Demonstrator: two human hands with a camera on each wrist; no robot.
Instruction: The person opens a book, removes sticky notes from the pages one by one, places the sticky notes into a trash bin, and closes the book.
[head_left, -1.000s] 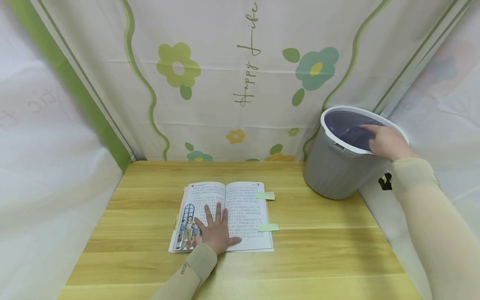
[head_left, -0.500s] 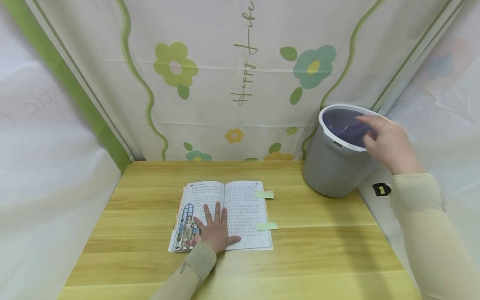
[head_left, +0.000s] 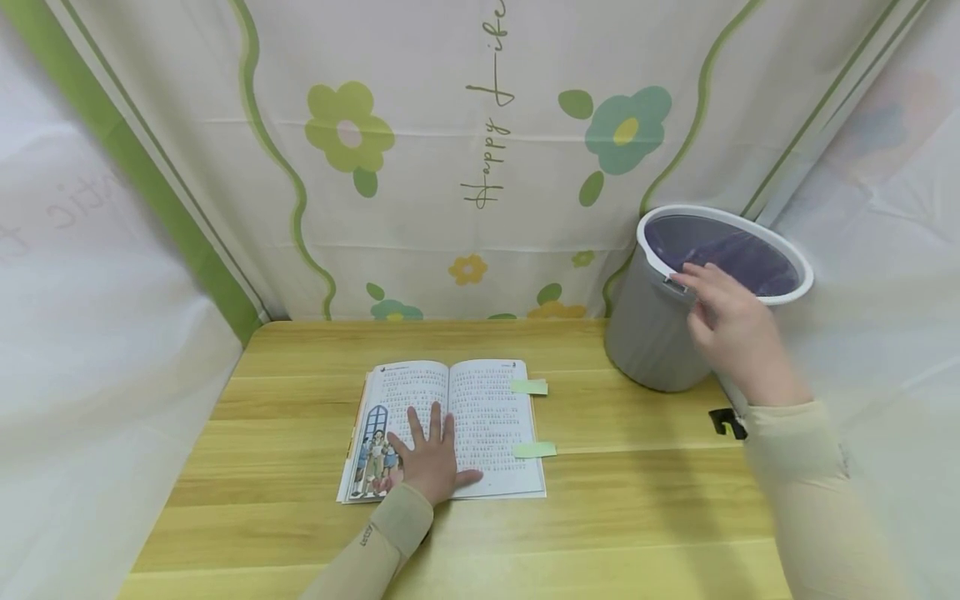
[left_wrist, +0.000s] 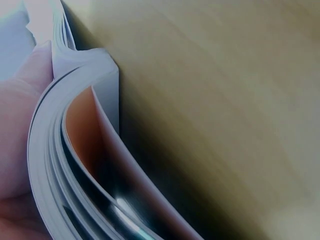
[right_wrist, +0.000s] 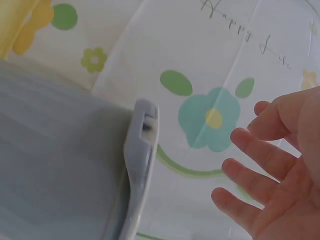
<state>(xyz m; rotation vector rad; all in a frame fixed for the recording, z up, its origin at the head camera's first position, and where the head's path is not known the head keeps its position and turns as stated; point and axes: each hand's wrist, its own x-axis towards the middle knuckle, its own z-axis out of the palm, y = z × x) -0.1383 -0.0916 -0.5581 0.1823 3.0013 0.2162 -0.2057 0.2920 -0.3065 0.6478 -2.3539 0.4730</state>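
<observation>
An open book (head_left: 491, 417) lies on the wooden table, with printed text on both pages and a coloured picture at the lower left. My left hand (head_left: 429, 468) rests spread across its middle, pressing the pages. Two pale green sticky notes, an upper sticky note (head_left: 529, 387) and a lower sticky note (head_left: 535, 450), stick out past the right page's edge. In the left wrist view the book's page edges (left_wrist: 42, 145) curve beside the hand. My right hand (head_left: 738, 333) hovers in front of the grey trash can's rim, holding nothing; its fingers are relaxed and apart in the right wrist view.
The grey trash can (head_left: 648, 333) with a white rim and a dark purple liner (head_left: 742, 254) stands at the table's back right corner. A flowered curtain (head_left: 420, 192) hangs behind the wooden table (head_left: 615, 517). A black clip (head_left: 726, 423) sits at the right table edge.
My right hand has moved from over the trash can's opening toward me and to the left, down in front of the rim. My left hand stays on the book.
</observation>
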